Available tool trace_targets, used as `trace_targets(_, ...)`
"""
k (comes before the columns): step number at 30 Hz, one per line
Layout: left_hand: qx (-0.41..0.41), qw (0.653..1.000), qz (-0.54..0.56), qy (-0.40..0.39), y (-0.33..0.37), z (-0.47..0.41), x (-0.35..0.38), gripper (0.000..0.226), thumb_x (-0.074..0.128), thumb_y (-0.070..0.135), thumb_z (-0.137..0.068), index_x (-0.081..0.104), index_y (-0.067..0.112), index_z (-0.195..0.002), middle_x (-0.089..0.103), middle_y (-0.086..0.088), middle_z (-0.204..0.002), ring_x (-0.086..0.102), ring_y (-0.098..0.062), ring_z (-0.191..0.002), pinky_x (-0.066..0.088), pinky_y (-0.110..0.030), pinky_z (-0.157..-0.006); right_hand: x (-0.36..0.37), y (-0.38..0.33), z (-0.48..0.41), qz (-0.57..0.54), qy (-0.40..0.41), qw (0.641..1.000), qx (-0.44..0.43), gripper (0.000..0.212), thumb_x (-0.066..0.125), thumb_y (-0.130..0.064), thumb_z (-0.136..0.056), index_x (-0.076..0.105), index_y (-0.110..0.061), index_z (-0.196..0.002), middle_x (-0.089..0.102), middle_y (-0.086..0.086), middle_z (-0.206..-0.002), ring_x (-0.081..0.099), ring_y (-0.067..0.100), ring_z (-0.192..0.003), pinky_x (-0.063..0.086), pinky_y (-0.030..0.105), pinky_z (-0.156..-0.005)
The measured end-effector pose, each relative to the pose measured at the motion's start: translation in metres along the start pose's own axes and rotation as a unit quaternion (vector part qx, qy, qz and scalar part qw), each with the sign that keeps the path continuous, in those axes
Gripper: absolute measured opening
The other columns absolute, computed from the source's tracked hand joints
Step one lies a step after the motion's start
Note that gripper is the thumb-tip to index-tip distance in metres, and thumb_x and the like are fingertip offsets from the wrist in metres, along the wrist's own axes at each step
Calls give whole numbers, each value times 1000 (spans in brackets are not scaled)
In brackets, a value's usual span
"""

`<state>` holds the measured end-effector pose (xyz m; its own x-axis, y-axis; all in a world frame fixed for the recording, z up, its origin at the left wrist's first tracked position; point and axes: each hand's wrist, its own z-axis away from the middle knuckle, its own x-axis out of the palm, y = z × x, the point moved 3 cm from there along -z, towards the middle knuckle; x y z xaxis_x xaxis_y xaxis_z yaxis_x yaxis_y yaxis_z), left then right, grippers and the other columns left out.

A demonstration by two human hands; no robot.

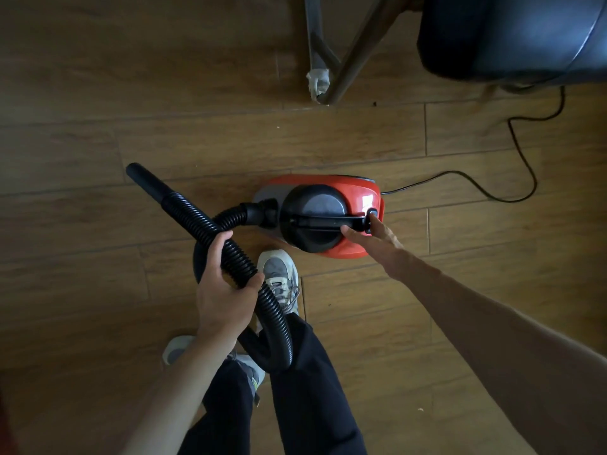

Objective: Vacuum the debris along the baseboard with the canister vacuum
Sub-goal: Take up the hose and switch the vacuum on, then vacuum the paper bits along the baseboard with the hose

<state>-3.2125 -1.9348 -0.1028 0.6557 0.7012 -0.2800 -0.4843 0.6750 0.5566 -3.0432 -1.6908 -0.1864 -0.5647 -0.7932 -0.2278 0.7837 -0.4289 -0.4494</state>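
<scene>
The right hand [374, 233], fingers stretched straight, touches a small black button [372, 214], probably the power switch, on the red and black plastic canister vacuum [328, 215] at its ten o'clock. At the vacuum's eight o'clock, the left hand [223, 290] grips the black ribbed hose [193, 221], to keep the nozzle ready.

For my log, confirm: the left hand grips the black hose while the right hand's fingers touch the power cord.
Wrong about the power cord: in the head view the right hand has its fingers at the button on the red canister. The left hand grips the black hose.
</scene>
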Motion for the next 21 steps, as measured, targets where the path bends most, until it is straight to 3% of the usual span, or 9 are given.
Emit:
trace_targets(2,-3,1000,1,-3,0,-2,1,80,77,12,-77,41,61,-129,54,2,-129,62,-32,-114,55,-60,-85,-1,-4,3,-3,-10,1000,-4,78,74,-34,-86,35,-15,-151,51,-7,-122,43,11,-117,34,24,-92)
trace_targets(5,3,1000,3,-8,-1,-5,1,80,76,10,-78,42,60,-130,53,4,-130,61,-31,-114,55,-59,-85,-3,-8,6,20,-17,1000,3,54,69,-30,-91,49,-19,-140,51,-14,-107,45,12,-114,33,25,-92)
trace_targets(7,4,1000,-1,-13,-2,-5,1,80,75,6,-79,42,60,-129,52,3,-128,62,-31,-112,57,-58,-83,-4,-7,6,28,-23,999,5,34,69,-31,-91,58,-25,-123,58,-19,-104,52,12,-113,38,20,-87)
trace_targets(9,6,1000,-4,-19,-2,-3,-1,80,74,4,-80,42,61,-127,53,4,-126,64,-29,-109,58,-56,-82,-4,-8,6,25,-25,999,6,27,69,-29,-91,60,-25,-116,62,-20,-101,58,7,-107,41,12,-78)
trace_targets(11,11,1000,-4,-20,1,0,-6,80,75,4,-80,42,61,-126,54,8,-125,65,-27,-107,58,-55,-83,-1,-12,10,7,-23,1000,13,44,74,-33,-87,53,-30,-126,59,-19,-103,54,6,-105,38,14,-88)
trace_targets(13,17,1000,-7,-17,1,4,-14,80,75,4,-80,42,61,-126,53,11,-125,63,-25,-110,57,-54,-85,2,-15,14,-20,-17,999,21,99,87,-48,-66,40,-19,-148,58,-7,-129,49,15,-125,36,26,-100)
trace_targets(14,23,1000,-9,-15,1,7,-18,80,75,4,-80,42,60,-126,53,12,-126,61,-22,-113,56,-53,-88,5,-19,18,-28,-3,999,19,116,91,-50,-57,32,-18,-153,53,-1,-141,45,19,-133,36,28,-103)
trace_targets(18,38,999,-5,-3,4,20,-38,80,76,4,-80,41,53,-133,52,14,-131,55,-14,-121,51,-46,-101,26,-60,41,118,96,985,-85,107,80,-49,-66,24,-27,-154,34,3,-152,36,21,-140,38,41,-111)
trace_targets(21,40,999,7,8,6,24,-50,81,76,5,-80,39,53,-135,53,12,-133,56,-14,-121,50,-44,-102,61,-98,51,189,96,960,-183,88,77,-38,-79,29,-26,-152,36,3,-150,39,21,-136,41,41,-107)
